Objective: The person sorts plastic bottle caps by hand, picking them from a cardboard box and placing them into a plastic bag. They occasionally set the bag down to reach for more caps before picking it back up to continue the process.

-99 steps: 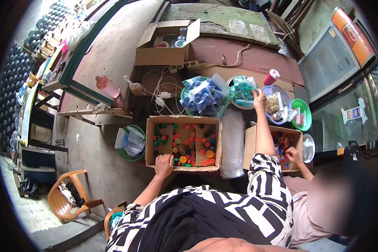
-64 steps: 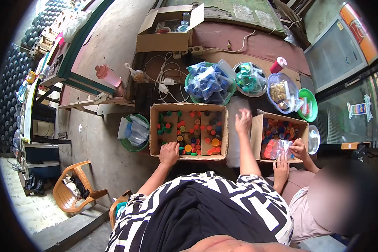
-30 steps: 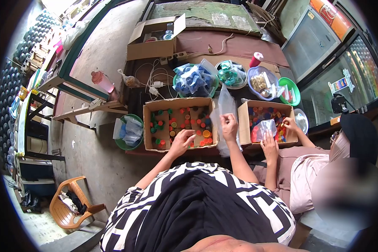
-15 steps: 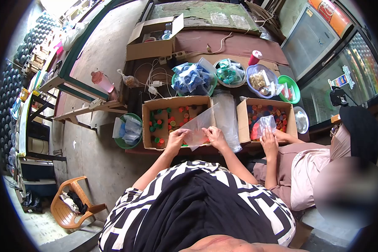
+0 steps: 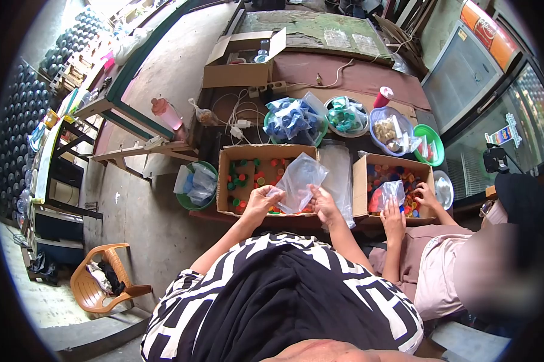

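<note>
A clear plastic bag (image 5: 302, 181) is stretched between my two hands above a cardboard box (image 5: 225, 181) holding red, green and orange caps. My left hand (image 5: 262, 202) pinches the bag's left edge. The right edge is gripped by my right hand (image 5: 323, 204), near the box's right front corner. The bag looks empty and slightly puffed out. Just right of the box lies a stack of flat clear bags (image 5: 337, 175). A green basket (image 5: 195, 202) with filled bags stands left of the box.
A co-worker's hands (image 5: 394, 220) are at a second box (image 5: 360, 187) of caps, with a clear bag. Behind stand a basin of blue items (image 5: 293, 119), a bowl of green ones (image 5: 346, 114), a purple basket (image 5: 393, 130), a green basket (image 5: 429, 145), and white cables (image 5: 239, 120).
The bag between my hands has opened out wider, and my right hand has moved slightly right. The co-worker's far hand has moved right, over the caps. The camera view has shifted.
</note>
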A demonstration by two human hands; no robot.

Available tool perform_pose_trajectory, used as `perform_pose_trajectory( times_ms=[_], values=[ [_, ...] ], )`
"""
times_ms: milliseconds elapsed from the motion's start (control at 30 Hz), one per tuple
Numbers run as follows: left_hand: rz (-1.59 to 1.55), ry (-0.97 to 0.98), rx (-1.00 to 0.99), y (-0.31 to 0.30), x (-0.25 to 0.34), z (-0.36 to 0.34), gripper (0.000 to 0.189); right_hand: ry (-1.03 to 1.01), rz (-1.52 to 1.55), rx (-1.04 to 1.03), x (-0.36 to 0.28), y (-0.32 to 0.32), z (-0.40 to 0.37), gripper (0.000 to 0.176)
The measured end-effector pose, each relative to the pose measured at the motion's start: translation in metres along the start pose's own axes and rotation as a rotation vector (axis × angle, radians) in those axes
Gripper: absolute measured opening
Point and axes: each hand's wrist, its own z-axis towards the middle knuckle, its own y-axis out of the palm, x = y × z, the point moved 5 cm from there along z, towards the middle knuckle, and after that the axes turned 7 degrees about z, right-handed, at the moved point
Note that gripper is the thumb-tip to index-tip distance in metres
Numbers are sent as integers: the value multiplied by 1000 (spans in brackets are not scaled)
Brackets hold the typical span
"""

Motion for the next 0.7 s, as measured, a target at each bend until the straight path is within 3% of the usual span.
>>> perform_pose_trajectory(
  times_ms=[67,133,200,267,333,400,433,467,533,567,633,700],
  values=[
    [19,11,-11,1,3,-3,15,-53,93,0,0,-12,13,45],
    [82,61,-17,3,7,-5,15,-236,-81,33,-16,-18,12,42],
    [85,69,-10,3,9,-4,19,-227,-206,108,-18,-27,14,47],
    [190,146,51,-5,11,-3,23,-498,-772,392,-27,-35,10,56],
    [229,167,72,-8,11,-1,26,-496,-841,463,-37,-17,-1,65],
    [271,182,93,-14,9,1,29,-629,-943,410,-42,0,-6,58],
    [307,221,97,-16,7,2,30,-613,-922,348,-53,28,-18,40],
    [343,260,100,-18,6,3,31,-612,-918,353,-54,41,-21,40],
    [401,302,118,-20,16,-2,33,-419,-790,10,-41,71,-16,25],
    [469,323,145,-23,23,-4,34,-422,-788,18,-38,83,-19,25],
    [535,347,166,-30,29,-5,34,-355,-724,-174,-27,115,-23,29],
    [555,356,207,-40,33,-4,35,-328,-716,-177,-23,126,-21,31]
  ],
)
